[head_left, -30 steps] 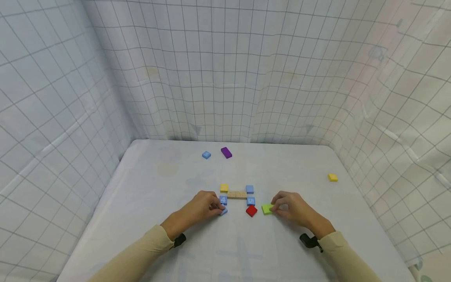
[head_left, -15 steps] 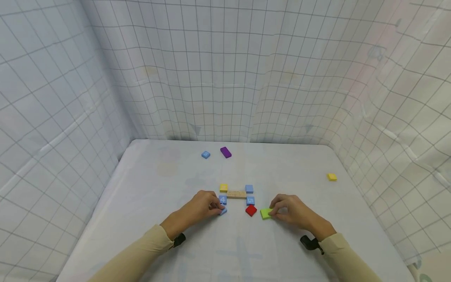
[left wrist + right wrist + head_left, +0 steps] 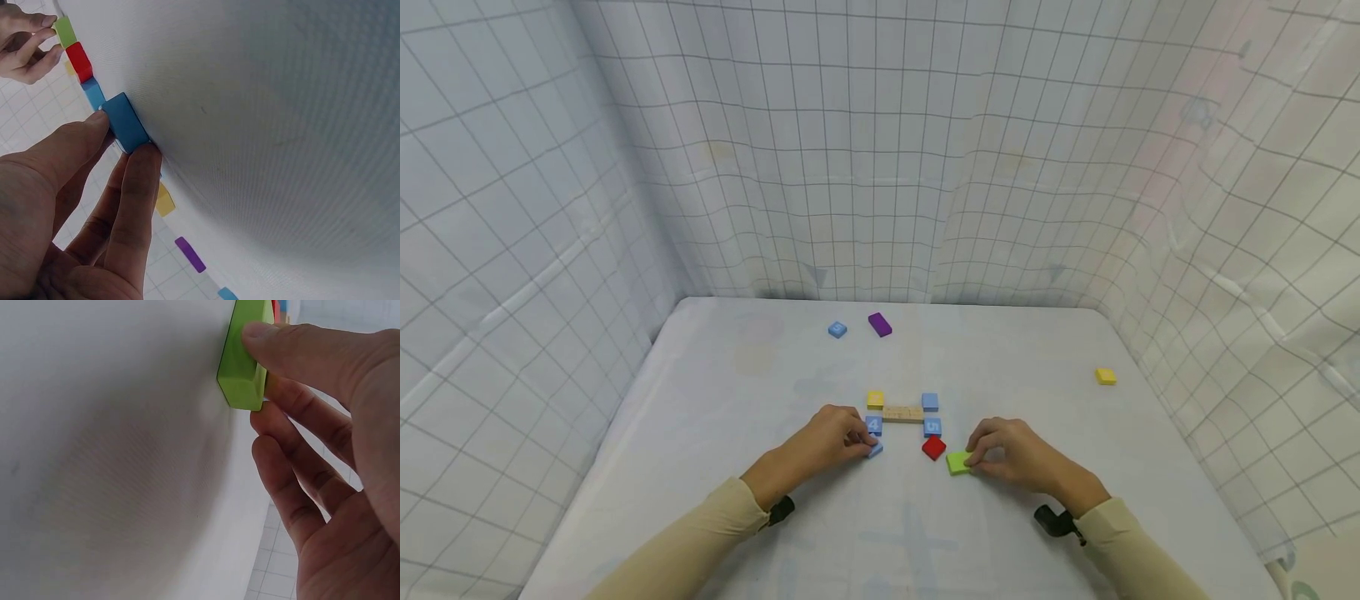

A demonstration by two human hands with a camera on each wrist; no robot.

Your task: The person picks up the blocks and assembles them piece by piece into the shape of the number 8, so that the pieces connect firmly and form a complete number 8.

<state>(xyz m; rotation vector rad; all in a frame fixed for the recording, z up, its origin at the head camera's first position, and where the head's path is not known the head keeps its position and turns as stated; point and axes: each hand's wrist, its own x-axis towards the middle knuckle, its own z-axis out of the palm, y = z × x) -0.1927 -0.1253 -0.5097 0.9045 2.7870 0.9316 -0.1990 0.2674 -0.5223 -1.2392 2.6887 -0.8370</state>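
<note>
My left hand [image 3: 829,437] pinches a small blue tile [image 3: 127,122] between thumb and fingers, just below the blue tile marked 4 [image 3: 874,425]. With thumb and fingertips my right hand [image 3: 1021,454] grips a lime green tile [image 3: 957,463] by its right side. A red tile [image 3: 934,447], turned like a diamond, lies left of the green one and under the blue tile marked 5 [image 3: 932,427]. A wooden bar [image 3: 902,414] joins the two columns, with a yellow tile [image 3: 876,400] at its upper left and a plain blue tile [image 3: 930,402] at its upper right.
Toward the back of the white table [image 3: 760,367] lie another blue tile [image 3: 837,330] and a purple block [image 3: 880,324]. A second yellow tile [image 3: 1106,377] sits far right. Gridded white curtains [image 3: 887,167] stand around the back and sides.
The right hand has moved the green tile toward me and to the left, below and right of the red tile. My left hand has stayed in place on its blue tile.
</note>
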